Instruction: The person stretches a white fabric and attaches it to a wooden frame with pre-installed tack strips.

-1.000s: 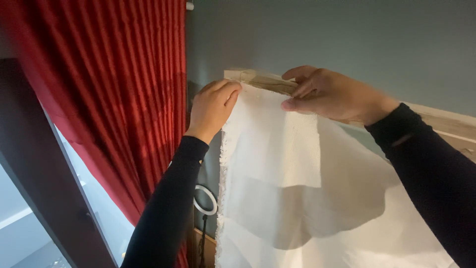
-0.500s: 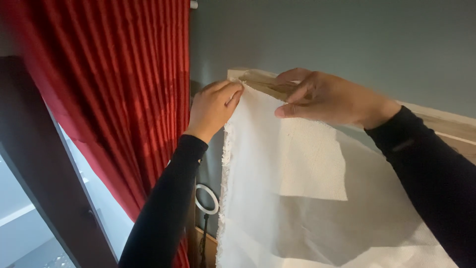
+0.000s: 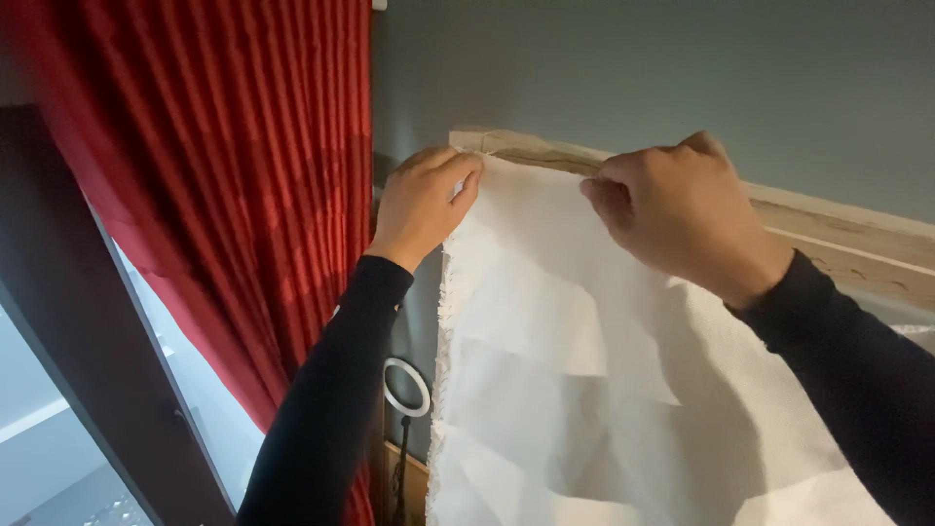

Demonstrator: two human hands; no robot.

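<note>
— Grey wall (image 3: 633, 68) behind, red curtain (image 3: 224, 175) on the left. Where's the white cloth (image 3: 545, 351)?

— Hanging from the wooden ledge (image 3: 838, 234). Left hand (image 3: 421, 205) pinches its left corner; right hand (image 3: 682, 214) is closed on the top edge. I'd keep that edge level and taut along the ledge

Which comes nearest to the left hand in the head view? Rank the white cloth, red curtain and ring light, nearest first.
From the left hand:
1. White cloth, touched at its top corner.
2. Red curtain, just to its left.
3. Ring light, well below, beside the sleeve.
</note>
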